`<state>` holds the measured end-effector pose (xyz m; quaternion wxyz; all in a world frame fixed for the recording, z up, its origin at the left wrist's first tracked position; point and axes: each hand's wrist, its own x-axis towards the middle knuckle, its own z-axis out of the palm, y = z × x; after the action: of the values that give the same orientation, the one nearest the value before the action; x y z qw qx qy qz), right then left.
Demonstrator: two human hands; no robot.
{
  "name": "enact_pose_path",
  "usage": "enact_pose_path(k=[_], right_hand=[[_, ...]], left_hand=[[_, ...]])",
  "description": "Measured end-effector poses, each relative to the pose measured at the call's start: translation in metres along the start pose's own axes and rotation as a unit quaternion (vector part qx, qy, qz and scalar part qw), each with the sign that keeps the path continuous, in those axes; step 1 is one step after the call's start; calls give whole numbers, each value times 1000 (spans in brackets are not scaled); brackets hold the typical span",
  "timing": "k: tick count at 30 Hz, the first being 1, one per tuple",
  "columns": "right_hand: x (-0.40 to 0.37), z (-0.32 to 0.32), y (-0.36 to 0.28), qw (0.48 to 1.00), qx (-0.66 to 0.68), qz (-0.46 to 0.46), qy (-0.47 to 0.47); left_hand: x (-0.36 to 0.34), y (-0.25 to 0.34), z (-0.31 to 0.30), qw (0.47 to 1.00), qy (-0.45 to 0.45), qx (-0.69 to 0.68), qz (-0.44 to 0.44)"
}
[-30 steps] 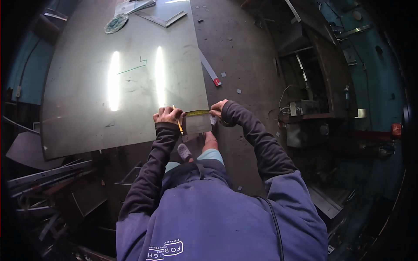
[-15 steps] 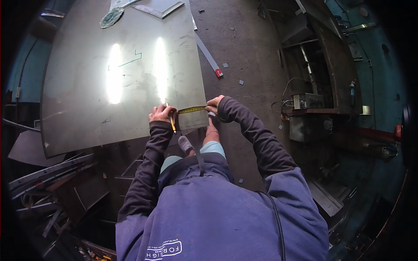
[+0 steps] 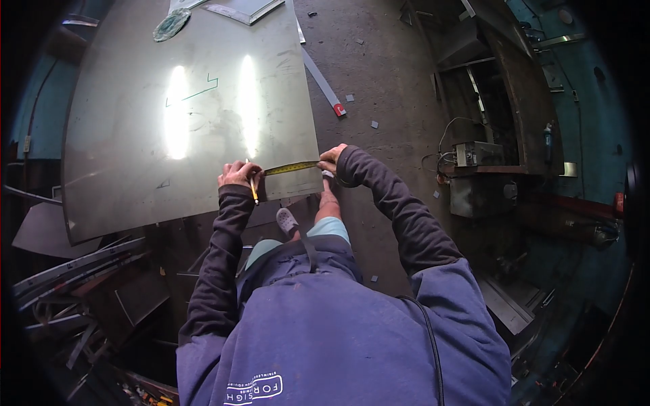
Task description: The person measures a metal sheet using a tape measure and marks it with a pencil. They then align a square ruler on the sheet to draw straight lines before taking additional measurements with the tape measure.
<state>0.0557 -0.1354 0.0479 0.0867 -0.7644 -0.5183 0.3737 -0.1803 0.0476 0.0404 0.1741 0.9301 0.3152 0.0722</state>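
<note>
A yellow tape measure blade (image 3: 291, 167) stretches across the near right corner of a large metal sheet (image 3: 135, 193). At the sheet's right edge, my right hand (image 3: 331, 158) pinches the blade's end. My left hand (image 3: 237, 174) lies over the sheet, closed around the blade's other end; whether the tape's case is inside the fingers is hidden. A slim yellow and white pencil (image 3: 254, 191) also sticks out of that hand, its yellow part pointing toward me. Green line marks (image 3: 196, 95) are drawn farther up the sheet.
A metal square (image 3: 250, 12) and a greenish round pad (image 3: 171, 25) lie at the sheet's far end. Beyond its right edge, a long straight strip with a red end (image 3: 339, 109) slants downward. A dark cabinet (image 3: 535, 122) stands right; metal offcuts (image 3: 74, 271) pile up left.
My left hand has slid left along the sheet with the pencil, and more of the tape blade shows between my hands. My right hand has stayed almost in place at the edge.
</note>
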Motion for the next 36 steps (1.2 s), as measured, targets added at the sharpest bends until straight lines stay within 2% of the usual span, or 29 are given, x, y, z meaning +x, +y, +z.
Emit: enact_pose_path(k=[5, 15, 20, 21, 22, 24, 26, 28, 30, 31, 36], right_hand=[[1, -1, -5, 1000, -5, 10, -14], [0, 4, -10, 998, -24, 60, -15], [-1, 3, -13, 997, -19, 76, -16], [0, 3, -14, 996, -19, 81, -19], [1, 4, -14, 996, -19, 86, -21], [2, 7, -12, 996, -29, 84, -15], [3, 7, -11, 995, -11, 94, -29], [4, 6, -13, 995, -19, 94, -29], [3, 6, -12, 996, -27, 85, -29], [3, 6, -12, 995, -23, 92, -30], [-1, 4, -17, 995, -6, 95, -30]], left_hand=[[3, -5, 1, 1000, -30, -2, -7], [4, -9, 3, 1000, -27, -7, 2], [4, -7, 2, 1000, -3, 1, 18], [3, -4, 1, 993, 92, 4, 71], [4, -1, 1, 993, 94, 4, 73], [5, 18, -9, 972, 171, -89, 135], [-2, 36, -12, 973, 119, -139, 138], [-5, 45, 2, 951, 107, -238, 163], [-14, 67, 2, 940, 95, -319, 76], [-15, 72, 11, 914, 85, -395, 41], [-19, 78, 20, 918, 68, -390, 38]])
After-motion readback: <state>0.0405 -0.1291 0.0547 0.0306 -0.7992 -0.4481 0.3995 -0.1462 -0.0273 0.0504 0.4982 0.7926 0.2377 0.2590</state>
